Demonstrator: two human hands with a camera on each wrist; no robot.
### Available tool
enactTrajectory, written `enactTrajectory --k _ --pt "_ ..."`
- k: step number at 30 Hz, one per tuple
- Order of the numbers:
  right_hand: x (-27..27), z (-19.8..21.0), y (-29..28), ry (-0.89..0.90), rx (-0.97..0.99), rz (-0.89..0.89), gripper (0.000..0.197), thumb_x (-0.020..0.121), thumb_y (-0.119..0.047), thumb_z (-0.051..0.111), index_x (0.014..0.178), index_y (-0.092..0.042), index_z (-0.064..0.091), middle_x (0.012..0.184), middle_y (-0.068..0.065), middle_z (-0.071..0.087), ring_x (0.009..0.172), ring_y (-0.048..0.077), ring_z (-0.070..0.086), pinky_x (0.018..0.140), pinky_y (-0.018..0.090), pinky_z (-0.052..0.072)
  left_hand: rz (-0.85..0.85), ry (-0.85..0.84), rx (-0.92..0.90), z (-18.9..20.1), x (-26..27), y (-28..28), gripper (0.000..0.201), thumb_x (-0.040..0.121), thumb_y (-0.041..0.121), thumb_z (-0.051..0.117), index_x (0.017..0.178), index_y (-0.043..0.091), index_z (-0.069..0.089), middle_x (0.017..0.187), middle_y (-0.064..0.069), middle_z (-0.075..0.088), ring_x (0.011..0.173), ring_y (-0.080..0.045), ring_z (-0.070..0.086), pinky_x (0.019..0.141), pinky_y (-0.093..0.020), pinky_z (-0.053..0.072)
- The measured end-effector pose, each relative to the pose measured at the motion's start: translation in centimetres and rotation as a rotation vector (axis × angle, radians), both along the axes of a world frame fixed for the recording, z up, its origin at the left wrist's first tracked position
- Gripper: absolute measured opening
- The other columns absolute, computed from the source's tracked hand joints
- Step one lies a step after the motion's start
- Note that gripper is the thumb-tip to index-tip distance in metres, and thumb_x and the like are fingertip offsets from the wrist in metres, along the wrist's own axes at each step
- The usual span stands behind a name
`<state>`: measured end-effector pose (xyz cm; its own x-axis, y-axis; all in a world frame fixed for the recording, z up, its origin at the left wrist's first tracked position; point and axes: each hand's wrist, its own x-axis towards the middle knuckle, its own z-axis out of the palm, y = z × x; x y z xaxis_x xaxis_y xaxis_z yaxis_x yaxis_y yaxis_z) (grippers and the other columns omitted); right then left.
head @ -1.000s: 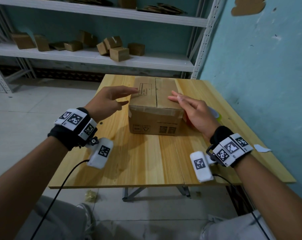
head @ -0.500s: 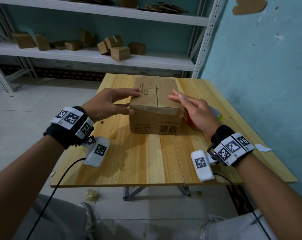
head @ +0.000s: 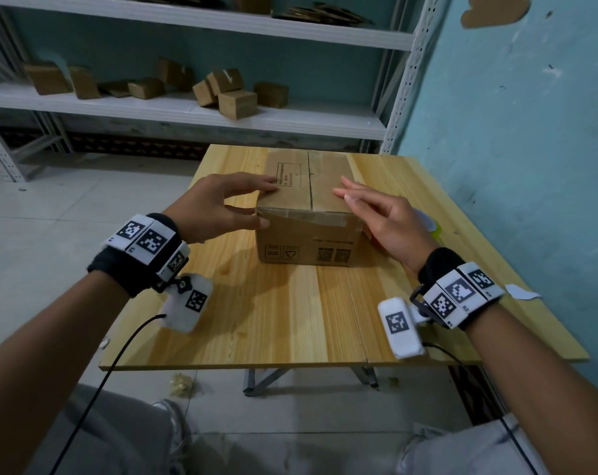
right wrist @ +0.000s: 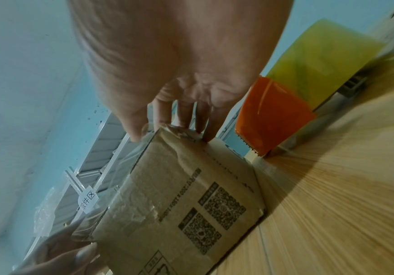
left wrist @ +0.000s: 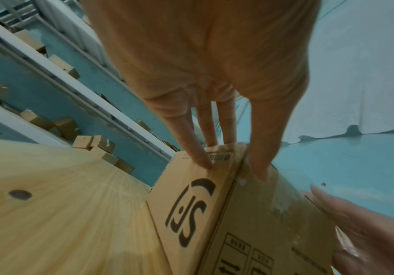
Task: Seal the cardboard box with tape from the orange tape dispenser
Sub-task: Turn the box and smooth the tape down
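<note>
A closed cardboard box stands on the wooden table, its two top flaps meeting at a middle seam. My left hand rests straight fingers on the left flap, with the thumb against the front left corner. Across the seam, my right hand lies flat on the right flap with its fingers straight. The orange tape dispenser sits on the table just right of the box. In the head view my right hand hides most of it, leaving only a yellow-green edge. Old clear tape clings to the box's front top edge.
A blue wall runs close along the table's right side. Behind the table stands a white metal shelf with several small cardboard boxes. A white paper scrap lies at the table's right edge. Bare wood stretches in front of the box.
My left thumb has come in against the box's front left corner and the fingers have settled on the left flap. My right hand has barely moved.
</note>
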<state>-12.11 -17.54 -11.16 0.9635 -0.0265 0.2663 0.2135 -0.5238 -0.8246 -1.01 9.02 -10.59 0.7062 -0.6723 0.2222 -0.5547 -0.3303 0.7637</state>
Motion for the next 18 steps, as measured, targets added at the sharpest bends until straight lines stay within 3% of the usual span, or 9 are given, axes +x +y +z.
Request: enactTrajectory --k 3,6,8,10,12,15,18 --pt "0.0 -0.1 0.0 -0.004 0.01 -0.007 0.029 0.097 -0.03 0.059 0.126 -0.029 0.065 0.151 -0.01 0.046 0.138 -0.005 0.035 0.119 0.027 0.024 -0.026 0.056 0.02 0.4 0.0 0.1 0.059 0.074 0.032 0.076 0.129 0.031 0.056 0.143 0.02 0.044 0.134 -0.001 0.037 0.102 -0.031 0.045" --pt "0.0 -0.2 0.0 -0.012 -0.002 -0.008 0.033 0.094 -0.033 0.063 0.126 -0.028 0.065 0.151 -0.009 0.046 0.139 -0.003 0.035 0.121 0.035 0.025 -0.039 0.115 -0.009 0.7 -0.3 0.0 0.051 0.082 0.047 0.064 0.129 0.031 0.057 0.141 0.023 0.043 0.122 0.008 0.043 0.094 -0.02 0.041" --pt "0.1 -0.3 0.0 -0.021 0.003 -0.004 0.034 0.093 -0.035 0.064 0.126 -0.027 0.065 0.151 -0.009 0.046 0.139 -0.003 0.036 0.121 0.037 0.027 -0.046 0.142 -0.048 0.8 -0.4 -0.1 0.048 0.083 0.047 0.058 0.128 0.028 0.059 0.14 0.023 0.045 0.119 0.009 0.045 0.086 -0.017 0.041" --pt "0.0 -0.3 0.0 -0.025 0.005 -0.008 0.034 0.093 -0.034 0.064 0.126 -0.027 0.065 0.151 -0.008 0.047 0.139 -0.003 0.037 0.121 0.037 0.027 -0.038 0.088 -0.007 0.7 -0.3 0.0 0.044 0.084 0.045 0.065 0.126 0.032 0.059 0.142 0.022 0.043 0.121 0.011 0.041 0.091 -0.019 0.037" --pt "0.0 -0.3 0.0 -0.024 0.004 -0.011 0.033 0.094 -0.033 0.063 0.127 -0.026 0.065 0.151 -0.008 0.046 0.138 -0.003 0.037 0.121 0.035 0.026 -0.033 0.055 0.032 0.6 -0.2 0.1 0.052 0.076 0.041 0.071 0.126 0.034 0.058 0.143 0.022 0.042 0.126 0.007 0.038 0.097 -0.023 0.038" --pt "0.0 -0.2 0.0 -0.023 -0.001 -0.006 0.033 0.095 -0.03 0.063 0.128 -0.025 0.065 0.151 -0.008 0.045 0.137 -0.005 0.036 0.12 0.029 0.026 -0.006 -0.095 0.062 0.2 -0.5 -0.3 0.061 0.071 0.035 0.077 0.128 0.029 0.056 0.142 0.012 0.04 0.127 -0.004 0.041 0.083 -0.015 0.049" --pt "0.2 -0.3 0.0 -0.031 -0.006 -0.005 0.032 0.096 -0.028 0.062 0.128 -0.022 0.065 0.151 -0.007 0.046 0.135 -0.008 0.037 0.115 0.018 0.027 0.07 -0.3 0.079 -0.4 -0.8 -1.1 0.054 0.075 0.037 0.074 0.125 0.024 0.055 0.137 0.003 0.042 0.123 -0.012 0.044 0.073 -0.013 0.05"
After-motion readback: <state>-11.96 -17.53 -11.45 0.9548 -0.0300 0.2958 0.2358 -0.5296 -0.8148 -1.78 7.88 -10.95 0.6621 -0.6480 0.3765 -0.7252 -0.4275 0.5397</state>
